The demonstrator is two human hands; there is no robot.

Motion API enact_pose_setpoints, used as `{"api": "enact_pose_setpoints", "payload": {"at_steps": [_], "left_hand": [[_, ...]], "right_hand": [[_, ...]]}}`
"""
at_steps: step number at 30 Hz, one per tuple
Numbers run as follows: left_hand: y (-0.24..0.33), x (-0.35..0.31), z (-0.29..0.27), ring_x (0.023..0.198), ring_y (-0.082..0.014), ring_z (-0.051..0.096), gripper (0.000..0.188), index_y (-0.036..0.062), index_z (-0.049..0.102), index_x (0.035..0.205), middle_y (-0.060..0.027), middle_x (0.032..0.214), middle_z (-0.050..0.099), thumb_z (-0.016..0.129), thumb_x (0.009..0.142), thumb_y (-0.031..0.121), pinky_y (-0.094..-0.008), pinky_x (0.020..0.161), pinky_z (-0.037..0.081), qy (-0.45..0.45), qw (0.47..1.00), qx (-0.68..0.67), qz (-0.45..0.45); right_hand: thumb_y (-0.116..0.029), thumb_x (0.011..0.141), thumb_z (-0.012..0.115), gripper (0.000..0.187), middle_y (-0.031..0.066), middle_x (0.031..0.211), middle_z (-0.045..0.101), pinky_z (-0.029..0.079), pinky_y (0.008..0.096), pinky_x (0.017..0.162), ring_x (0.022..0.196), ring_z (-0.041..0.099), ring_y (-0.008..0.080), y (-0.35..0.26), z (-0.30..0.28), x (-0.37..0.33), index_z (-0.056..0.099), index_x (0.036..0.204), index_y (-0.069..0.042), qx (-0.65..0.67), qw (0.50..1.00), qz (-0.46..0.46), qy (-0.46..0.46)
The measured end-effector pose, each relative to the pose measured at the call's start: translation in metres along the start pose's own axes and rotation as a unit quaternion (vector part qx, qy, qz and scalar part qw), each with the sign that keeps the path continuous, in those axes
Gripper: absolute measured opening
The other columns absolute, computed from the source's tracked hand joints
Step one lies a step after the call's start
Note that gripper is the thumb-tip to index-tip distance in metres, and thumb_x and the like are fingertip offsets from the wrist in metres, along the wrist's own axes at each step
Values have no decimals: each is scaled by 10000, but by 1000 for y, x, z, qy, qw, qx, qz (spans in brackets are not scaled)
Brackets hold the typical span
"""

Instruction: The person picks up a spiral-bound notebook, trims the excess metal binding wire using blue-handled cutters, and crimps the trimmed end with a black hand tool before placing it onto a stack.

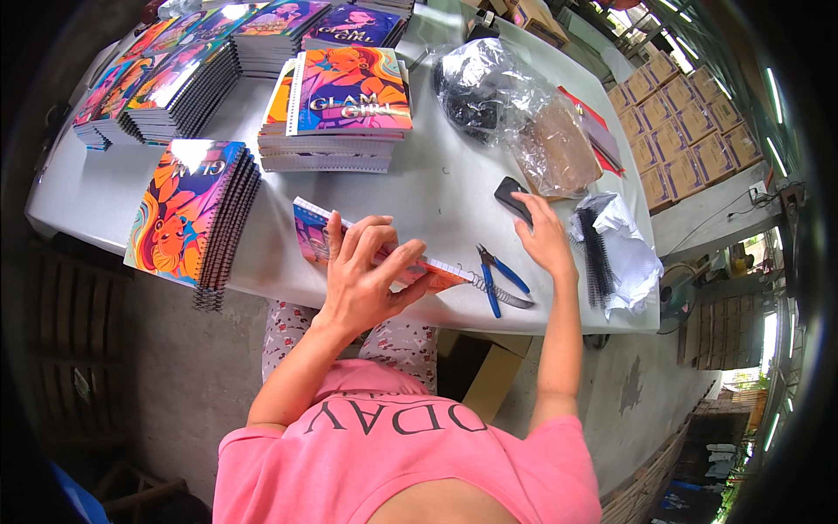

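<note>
My left hand [371,262] grips a colourful notebook [312,229], tilted on its edge near the table's front. A dark spiral coil [511,299] runs out from the notebook's right end. My right hand [546,237] reaches over a black, oblong object [510,194], thumb and fingers apart at its near end; its kind is unclear. Between my hands lie blue-handled cutting pliers [497,275], jaws pointing away from me, beside the coil. To the left, a stack of similar notebooks [185,210] has loose-ended black coils along its right side.
Taller notebook piles [349,100] stand at the back left and centre. A clear plastic bag [497,87] with dark contents, a brown piece [559,144] and crumpled white paper [630,253] with black coils occupy the right side. Stacked cartons [685,127] stand beyond the table.
</note>
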State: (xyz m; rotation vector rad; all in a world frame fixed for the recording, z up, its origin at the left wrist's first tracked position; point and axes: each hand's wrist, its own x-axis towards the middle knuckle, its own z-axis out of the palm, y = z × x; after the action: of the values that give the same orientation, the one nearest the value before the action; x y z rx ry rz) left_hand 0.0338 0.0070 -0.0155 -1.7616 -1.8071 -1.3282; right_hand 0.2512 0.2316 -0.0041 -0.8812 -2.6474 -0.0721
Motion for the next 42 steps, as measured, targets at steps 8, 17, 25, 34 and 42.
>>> {"api": "enact_pose_setpoints", "payload": {"at_steps": [8,17,25,34,42], "left_hand": [[11,5,1,1225,-307,410,443,129,522,739,-51,883,491,810,558,413,-542,1082,69,-2,1000,7,-23],[13,6,7,1205,-306,432,554,92,481,665,-94,835,486,747,617,576,-547,1093,7,-1,999,28,-41],[9,10,4,1180,-276,451,557,90,532,753,-84,899,524,736,587,581,-548,1091,45,-10,999,-10,-35],[2,0,1,1175,-253,456,735,91,521,1092,-56,983,572,787,544,501,-531,1096,62,10,997,-52,-47],[-12,14,-28,1239,-276,373,670,138,584,919,-74,1030,504,788,437,556,-723,983,92,-3,990,72,-121]], "right_hand": [[-1,772,569,287,119,914,669,509,398,776,850,646,284,40,45,-5,643,1043,-63,255,955,132,77],[194,582,620,375,156,940,684,478,398,913,881,656,254,-67,-2,-13,706,888,-3,614,783,-8,-99],[132,577,619,299,150,868,690,505,405,848,826,663,251,-76,-19,-1,722,805,-31,650,753,-96,-29],[97,662,626,178,167,889,688,520,342,785,843,663,231,-108,-18,6,698,802,14,704,678,-208,-38],[169,624,557,293,183,876,683,507,276,743,821,667,241,-116,-10,16,693,841,28,564,825,-11,-12]]}}
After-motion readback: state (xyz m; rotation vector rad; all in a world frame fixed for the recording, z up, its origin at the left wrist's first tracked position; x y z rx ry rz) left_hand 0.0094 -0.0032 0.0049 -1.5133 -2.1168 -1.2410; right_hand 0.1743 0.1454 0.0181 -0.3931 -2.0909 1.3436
